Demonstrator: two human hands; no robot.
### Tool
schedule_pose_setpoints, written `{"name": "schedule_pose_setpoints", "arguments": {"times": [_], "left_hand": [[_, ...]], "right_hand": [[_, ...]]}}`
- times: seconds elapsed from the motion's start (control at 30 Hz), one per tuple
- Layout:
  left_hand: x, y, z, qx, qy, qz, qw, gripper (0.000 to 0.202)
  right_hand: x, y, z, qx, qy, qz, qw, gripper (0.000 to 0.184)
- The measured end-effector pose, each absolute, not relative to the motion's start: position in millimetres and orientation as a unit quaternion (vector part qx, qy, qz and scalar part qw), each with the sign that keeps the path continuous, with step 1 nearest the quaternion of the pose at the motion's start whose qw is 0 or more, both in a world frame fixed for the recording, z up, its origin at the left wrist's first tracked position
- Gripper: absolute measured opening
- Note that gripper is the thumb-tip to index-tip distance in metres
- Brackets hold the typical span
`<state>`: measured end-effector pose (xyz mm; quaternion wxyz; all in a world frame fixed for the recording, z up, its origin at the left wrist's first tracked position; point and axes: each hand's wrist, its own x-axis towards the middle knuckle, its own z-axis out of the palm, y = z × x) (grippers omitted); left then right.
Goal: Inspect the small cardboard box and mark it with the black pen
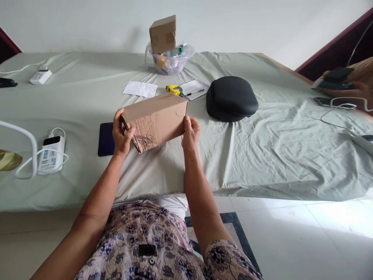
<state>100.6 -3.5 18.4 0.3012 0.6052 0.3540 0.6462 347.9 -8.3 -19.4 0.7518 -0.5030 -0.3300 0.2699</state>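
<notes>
A brown cardboard box [155, 120] is held tilted just above the grey-green sheet of the table [87, 97]. My left hand [121, 134] grips its left end, fingers wrapped round the corner. My right hand [190, 132] clasps its right end. A dark blue flat pad [105, 139] lies on the sheet beside my left hand, partly hidden by it.
A black rounded case [231, 98] lies right of the box. Behind are a yellow tape measure [174, 90], papers [140, 89] with a pen, and a clear bowl [170, 62] holding a small cardboard box [163, 34]. A white power bank [51, 154] with cable lies left. Another person's hand [348, 83] holds a device far right.
</notes>
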Motion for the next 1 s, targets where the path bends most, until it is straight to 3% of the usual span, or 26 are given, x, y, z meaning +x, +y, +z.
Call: {"name": "schedule_pose_setpoints", "arguments": {"times": [0.4, 0.53, 0.63, 0.73, 0.83, 1.0], "left_hand": [[108, 2, 20, 0.404, 0.376, 0.716, 0.428, 0.062], [118, -4, 19, 0.352, 0.391, 0.702, 0.48, 0.064], [124, -8, 18, 0.338, 0.401, 0.695, 0.493, 0.072], [124, -8, 17, 0.334, 0.402, 0.701, 0.485, 0.073], [122, -6, 18, 0.32, 0.405, 0.711, 0.477, 0.069], [118, -3, 17, 0.296, 0.419, 0.706, 0.488, 0.06]], "right_hand": [[348, -5, -30, -0.484, -0.374, 0.313, 0.726, 0.054], [338, -2, -33, -0.466, -0.416, 0.302, 0.72, 0.088], [323, -5, -34, -0.458, -0.453, 0.342, 0.684, 0.119], [306, -13, -33, -0.455, -0.486, 0.38, 0.642, 0.14], [290, -22, -29, -0.443, -0.529, 0.399, 0.604, 0.148], [285, -29, -21, -0.452, -0.529, 0.379, 0.61, 0.143]]}}
